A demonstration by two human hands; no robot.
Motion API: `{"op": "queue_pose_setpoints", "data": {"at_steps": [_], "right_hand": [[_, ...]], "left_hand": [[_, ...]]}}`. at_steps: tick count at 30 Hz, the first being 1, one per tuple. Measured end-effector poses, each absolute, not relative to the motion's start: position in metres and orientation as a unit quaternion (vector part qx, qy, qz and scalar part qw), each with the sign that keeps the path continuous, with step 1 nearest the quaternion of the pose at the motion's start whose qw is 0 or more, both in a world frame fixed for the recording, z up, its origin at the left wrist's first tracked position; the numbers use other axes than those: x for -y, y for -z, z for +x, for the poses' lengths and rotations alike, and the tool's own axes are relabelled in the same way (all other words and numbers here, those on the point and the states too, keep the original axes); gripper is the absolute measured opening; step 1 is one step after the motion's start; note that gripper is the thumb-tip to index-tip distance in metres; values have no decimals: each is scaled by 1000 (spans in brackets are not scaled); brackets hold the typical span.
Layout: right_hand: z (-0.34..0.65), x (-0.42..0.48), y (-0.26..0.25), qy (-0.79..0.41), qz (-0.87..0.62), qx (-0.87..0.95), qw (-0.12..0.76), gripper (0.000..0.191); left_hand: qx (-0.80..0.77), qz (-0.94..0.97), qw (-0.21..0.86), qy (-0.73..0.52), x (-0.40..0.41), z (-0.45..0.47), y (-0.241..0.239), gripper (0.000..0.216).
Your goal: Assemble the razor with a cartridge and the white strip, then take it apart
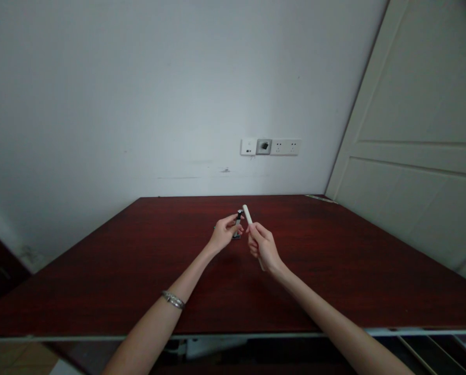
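Observation:
My left hand (pixel 225 233) is closed with its fingertips around a small, slim upright object (pixel 238 220), which is grey with a black and silver top. A dark, flat part shows at its lower end; its exact kind is too small to make out. My right hand (pixel 264 247) is wrapped round a white rod (pixel 248 213). The rod leans to the left, with its rounded upper end close beside the top of the grey object. Whether the two touch I cannot tell. Its lower end sticks out below my right palm.
Both hands are over a dark red wooden table (pixel 139 271). Behind it rises a white wall (pixel 119 104) with a row of sockets (pixel 285 147). A white panelled door (pixel 424 135) stands at the right. A thin strip (pixel 320 199) lies at the table's far right corner.

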State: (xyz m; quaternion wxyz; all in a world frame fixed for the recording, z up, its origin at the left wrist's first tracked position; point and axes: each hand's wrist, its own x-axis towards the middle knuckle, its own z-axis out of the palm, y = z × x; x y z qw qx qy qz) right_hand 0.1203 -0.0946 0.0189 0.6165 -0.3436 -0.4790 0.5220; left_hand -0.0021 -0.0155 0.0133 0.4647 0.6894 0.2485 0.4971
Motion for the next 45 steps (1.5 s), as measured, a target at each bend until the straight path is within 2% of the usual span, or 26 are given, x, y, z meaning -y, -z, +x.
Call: {"op": "queue_pose_setpoints", "data": {"at_steps": [5, 22, 27, 33, 36, 40, 43, 45], "right_hand": [[119, 102, -12, -531, -365, 476, 599, 34], [114, 106, -21, -561, -303, 434, 637, 31], [106, 110, -14, -580, -316, 431, 615, 33], [105, 107, -19, -560, -313, 440, 629, 34], [102, 111, -12, -561, -336, 467, 595, 32], [114, 116, -15, -508, -346, 543, 572, 31], [142, 112, -40, -422, -346, 584, 601, 31], [165, 107, -62, -381, -354, 627, 580, 30]], "left_hand": [[-262, 684, 461, -501, 14, -2, -13, 31], [-248, 698, 466, -483, 16, -2, -17, 29], [-253, 705, 445, -491, 17, -3, -18, 26], [-251, 706, 447, -489, 15, -3, -18, 31], [-257, 707, 441, -490, 15, -5, -19, 32], [-252, 717, 437, -480, 13, -9, -21, 31], [-242, 730, 443, -461, 12, -12, -24, 30], [-244, 731, 448, -454, 12, -14, -28, 29]]}}
